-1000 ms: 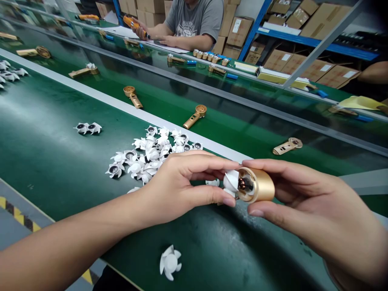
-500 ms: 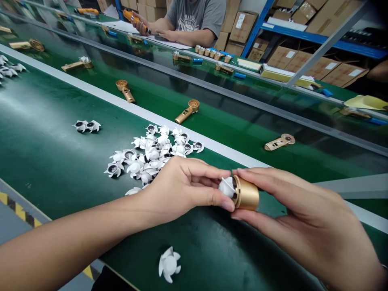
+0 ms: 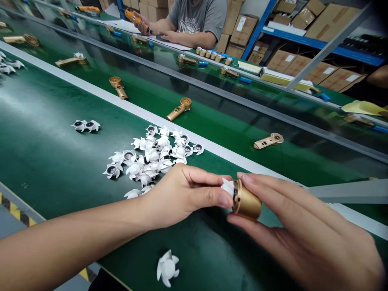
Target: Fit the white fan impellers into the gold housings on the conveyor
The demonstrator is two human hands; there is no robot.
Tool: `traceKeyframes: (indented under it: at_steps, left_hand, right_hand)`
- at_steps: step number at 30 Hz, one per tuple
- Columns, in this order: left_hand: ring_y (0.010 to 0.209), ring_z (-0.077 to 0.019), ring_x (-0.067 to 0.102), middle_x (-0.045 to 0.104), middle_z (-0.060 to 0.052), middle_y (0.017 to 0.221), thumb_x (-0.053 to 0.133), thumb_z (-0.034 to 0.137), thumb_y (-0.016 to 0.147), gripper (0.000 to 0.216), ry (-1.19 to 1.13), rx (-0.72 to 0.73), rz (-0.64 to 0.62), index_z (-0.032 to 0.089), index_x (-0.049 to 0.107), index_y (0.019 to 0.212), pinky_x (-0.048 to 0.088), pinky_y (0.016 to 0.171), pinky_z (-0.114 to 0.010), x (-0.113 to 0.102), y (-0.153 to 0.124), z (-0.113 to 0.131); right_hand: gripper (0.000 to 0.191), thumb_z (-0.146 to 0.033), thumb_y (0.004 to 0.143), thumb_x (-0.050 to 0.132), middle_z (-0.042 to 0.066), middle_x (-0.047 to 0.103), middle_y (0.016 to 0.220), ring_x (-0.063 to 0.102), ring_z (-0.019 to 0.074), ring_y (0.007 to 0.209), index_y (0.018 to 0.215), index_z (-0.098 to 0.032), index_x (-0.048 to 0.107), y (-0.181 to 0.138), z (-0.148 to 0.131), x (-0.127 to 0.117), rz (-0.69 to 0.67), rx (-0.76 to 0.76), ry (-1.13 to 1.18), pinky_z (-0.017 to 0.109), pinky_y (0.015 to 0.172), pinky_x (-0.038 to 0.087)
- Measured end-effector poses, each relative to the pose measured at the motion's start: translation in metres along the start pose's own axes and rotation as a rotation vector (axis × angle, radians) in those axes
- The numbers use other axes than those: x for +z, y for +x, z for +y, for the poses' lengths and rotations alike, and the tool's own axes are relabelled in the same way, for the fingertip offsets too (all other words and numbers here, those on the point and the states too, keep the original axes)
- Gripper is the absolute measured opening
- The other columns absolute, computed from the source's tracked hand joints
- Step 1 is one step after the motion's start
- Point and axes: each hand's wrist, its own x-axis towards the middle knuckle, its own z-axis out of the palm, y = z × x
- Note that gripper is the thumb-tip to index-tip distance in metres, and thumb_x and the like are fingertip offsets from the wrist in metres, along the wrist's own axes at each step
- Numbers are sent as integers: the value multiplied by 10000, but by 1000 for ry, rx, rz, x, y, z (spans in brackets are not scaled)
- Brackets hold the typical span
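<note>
Gold housing [image 3: 247, 203], pinched by right hand [image 3: 300, 230] above the green bench [image 3: 45, 161]; left hand [image 3: 178, 194] pinches a white impeller [image 3: 228, 187] against its left rim; impeller pile [image 3: 151, 155] just far-left, lone impeller [image 3: 167, 267] by the near edge.

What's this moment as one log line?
left hand: pinches white fan blade | right hand: holds gold housing | blade at housing mouth | spare blades piled behind
</note>
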Motion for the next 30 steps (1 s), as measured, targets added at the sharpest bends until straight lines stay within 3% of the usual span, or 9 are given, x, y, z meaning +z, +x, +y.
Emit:
traceKeyframes:
  at_steps: [2,7,10,13,15,18,21,24,30]
  left_hand:
    - [900,-80,724,798,76,887,814,157,804,191,53,11,3,303,834,925,532,797,-101,1,-2,1]
    - [916,-120,729,797,54,925,786,235,842,149,177,8,-31,309,830,964,543,809,-148,1,-3,3]
    - [926,-164,737,796,-4,1023,710,332,910,249,532,172,-17,262,788,1136,558,820,-206,-4,-2,7]
    - [1048,-208,711,751,-83,1197,687,370,925,470,964,525,89,179,650,1352,555,918,-278,-11,1,11]
    - [1110,-212,682,726,-103,1228,648,335,953,450,1169,668,101,154,625,1365,541,968,-309,-14,3,11]
    - [1190,-256,630,671,-115,1295,556,287,998,342,1455,625,14,178,655,1306,540,979,-400,-15,5,3]
    - [1260,-340,561,602,-139,1385,553,282,992,380,1692,504,-106,187,610,1355,508,990,-529,-14,7,-10]
    - [1163,-339,592,654,-136,1256,557,240,983,356,1775,432,-139,182,617,1329,498,938,-540,-15,8,-20]
    - [1042,-302,616,668,-97,1123,570,293,979,308,1792,379,-110,199,640,1264,478,880,-506,-16,9,-23]
  right_hand:
    - [355,-375,992,608,65,709,1170,672,160,1081,1280,-167,611,3,0,2,-8,20,29,207,1041,502]
    - [410,-351,984,622,92,730,1166,699,191,1044,1334,-145,559,5,-5,9,-14,-10,-9,266,991,528]
    - [423,-452,997,574,110,749,1117,723,207,963,1285,-145,613,7,5,7,-13,64,-1,286,861,558]
    - [435,-532,989,540,99,766,940,715,234,810,1170,-173,706,18,45,3,-21,411,-149,334,683,523]
    - [457,-577,980,512,80,726,753,670,238,698,1004,-189,752,28,87,3,-183,725,-294,345,597,463]
    - [420,-542,962,575,43,664,696,609,170,632,818,-170,708,36,151,8,-422,905,-341,310,584,483]
    - [332,-483,982,588,36,683,956,643,137,777,1015,-163,669,24,181,9,-437,911,-329,312,719,559]
    - [311,-429,987,578,80,669,1050,650,186,891,1117,-156,647,-10,160,2,-347,804,-313,374,805,554]
    - [194,-255,991,487,89,685,921,657,214,830,946,-192,664,-99,77,-12,-339,531,-134,360,767,558]
